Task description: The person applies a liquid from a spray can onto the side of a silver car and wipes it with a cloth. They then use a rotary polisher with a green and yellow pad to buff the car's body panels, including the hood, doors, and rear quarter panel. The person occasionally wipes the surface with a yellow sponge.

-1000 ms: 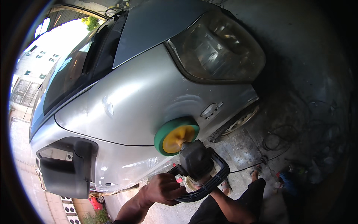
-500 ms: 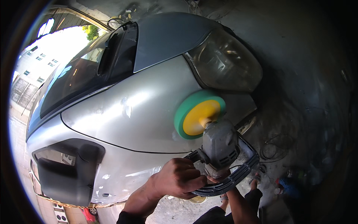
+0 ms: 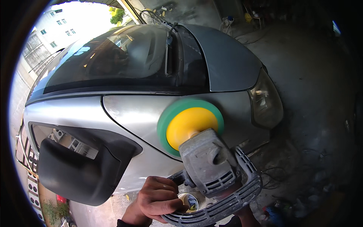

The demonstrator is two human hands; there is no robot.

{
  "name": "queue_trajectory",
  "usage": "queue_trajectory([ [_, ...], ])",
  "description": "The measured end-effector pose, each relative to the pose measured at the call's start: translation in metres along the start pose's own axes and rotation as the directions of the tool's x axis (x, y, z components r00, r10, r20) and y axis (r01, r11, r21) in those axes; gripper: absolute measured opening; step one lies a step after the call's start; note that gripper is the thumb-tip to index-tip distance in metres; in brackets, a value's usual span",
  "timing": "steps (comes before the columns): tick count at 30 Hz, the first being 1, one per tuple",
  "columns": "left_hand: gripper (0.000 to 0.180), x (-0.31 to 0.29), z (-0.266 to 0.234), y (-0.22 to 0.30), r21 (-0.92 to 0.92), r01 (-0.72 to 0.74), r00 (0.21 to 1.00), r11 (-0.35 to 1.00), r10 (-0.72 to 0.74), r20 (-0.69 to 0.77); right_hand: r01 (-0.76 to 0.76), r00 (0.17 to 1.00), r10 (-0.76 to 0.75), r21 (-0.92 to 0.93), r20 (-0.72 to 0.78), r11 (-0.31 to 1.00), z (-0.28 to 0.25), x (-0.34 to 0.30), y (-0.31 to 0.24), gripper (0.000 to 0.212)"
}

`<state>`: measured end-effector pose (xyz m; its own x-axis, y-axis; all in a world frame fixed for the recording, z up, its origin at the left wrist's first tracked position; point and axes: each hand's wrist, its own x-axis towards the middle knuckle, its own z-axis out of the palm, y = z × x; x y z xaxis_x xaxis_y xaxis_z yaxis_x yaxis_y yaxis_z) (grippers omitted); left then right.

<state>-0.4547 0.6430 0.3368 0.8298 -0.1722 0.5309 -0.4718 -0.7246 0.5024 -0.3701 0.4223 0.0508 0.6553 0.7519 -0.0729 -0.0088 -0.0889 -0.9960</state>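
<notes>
A grey polisher (image 3: 210,160), its body dusty and worn, is held up beside the silver front fender (image 3: 132,109) of a vehicle. Its round green pad (image 3: 163,128) has a yellow backing and lies at the fender surface; full contact cannot be made out. My left hand (image 3: 160,198) is closed round the left side of the black loop handle (image 3: 215,208). Behind the motor housing, only a bit of my right hand (image 3: 229,191) shows, closed on the polisher's rear part; most of its fingers are hidden.
A black side mirror (image 3: 75,174) juts out at the left. Beyond the fender are the windshield (image 3: 121,56), dark grey hood (image 3: 230,60) and headlight (image 3: 266,102). Below the handle stands an open bucket (image 3: 190,200). A dark cable (image 3: 270,178) lies on the floor at right.
The view has shifted, and the polisher has moved along the fender away from the headlight, toward the mirror. The pad now faces the fender nearer the windshield. Both hands keep their hold.
</notes>
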Motion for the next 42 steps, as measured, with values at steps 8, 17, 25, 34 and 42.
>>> queue_trajectory([
  [8, 0.030, 0.013, 0.008, -0.017, -0.108, -0.061, 0.997, 0.992, 0.066, 0.040, 0.252, 0.967, -0.251, -0.044, 0.029, 0.967, -0.052, 0.011, -0.042, 0.068],
  [17, 0.036, 0.060, 0.074, -0.043, -0.102, -0.011, 1.000, 0.995, 0.012, 0.015, -0.002, 0.998, 0.000, -0.025, -0.062, 1.000, -0.076, 0.010, -0.006, 0.084],
  [25, 0.014, -0.019, 0.017, -0.034, -0.004, -0.112, 0.978, 0.994, 0.111, 0.175, 0.125, 0.986, -0.135, -0.097, -0.097, 0.987, -0.008, 0.021, 0.006, 0.082],
  [34, 0.004, -0.114, -0.006, -0.026, 0.040, -0.050, 0.991, 0.998, 0.045, 0.123, 0.135, 0.986, -0.145, -0.118, -0.084, 0.984, 0.065, 0.004, 0.021, 0.080],
  [42, 0.004, -0.157, -0.025, -0.043, 0.001, -0.101, 0.995, 0.995, 0.101, 0.007, 0.158, 0.982, -0.176, -0.206, -0.073, 0.966, 0.097, 0.010, 0.009, 0.079],
])
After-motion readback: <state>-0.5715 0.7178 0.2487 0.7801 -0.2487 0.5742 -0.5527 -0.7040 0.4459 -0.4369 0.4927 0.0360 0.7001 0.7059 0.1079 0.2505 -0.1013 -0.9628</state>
